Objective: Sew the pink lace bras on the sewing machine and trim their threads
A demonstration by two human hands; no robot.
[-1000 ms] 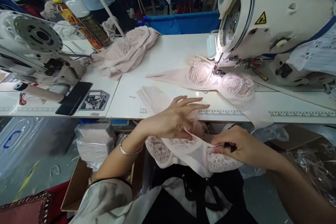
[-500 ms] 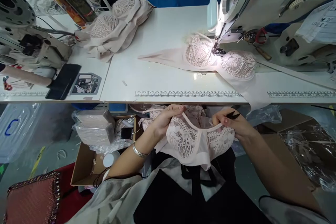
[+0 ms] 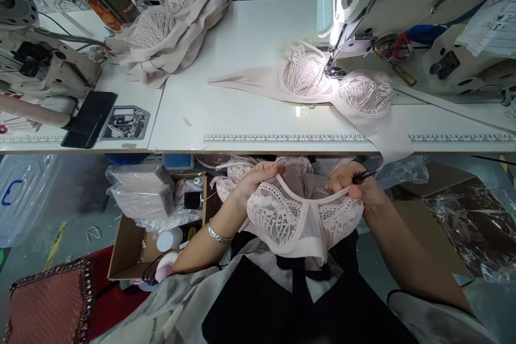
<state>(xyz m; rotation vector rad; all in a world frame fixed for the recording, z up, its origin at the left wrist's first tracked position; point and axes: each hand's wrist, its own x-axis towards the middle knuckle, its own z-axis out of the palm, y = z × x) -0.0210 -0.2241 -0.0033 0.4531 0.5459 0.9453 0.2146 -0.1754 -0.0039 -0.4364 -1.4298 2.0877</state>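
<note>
A pale pink lace bra (image 3: 278,215) is stretched between my two hands over my lap, just below the table edge. My left hand (image 3: 260,180) pinches its upper edge at one cup. My right hand (image 3: 350,183) grips the other cup's top edge, and small dark thread snips (image 3: 363,176) stick out from the same hand. Behind the bra, more pale lace pieces (image 3: 236,169) hang partly hidden. On the table a second lace bra (image 3: 357,94) lies under the needle of the lit sewing machine (image 3: 334,59), one wing drooping over the front edge.
A pile of bras (image 3: 161,37) lies at the table's back left. A black phone (image 3: 89,119) rests near another machine (image 3: 40,64). Below the table stand an open cardboard box (image 3: 124,250) with wrapped packs and a clear plastic bin (image 3: 28,193). A printed ruler (image 3: 282,138) runs along the table edge.
The bra has been pulled slightly wider between my hands, its left cup shifting left. The snips in my right hand have turned and now look closed. The view has shifted a little.
</note>
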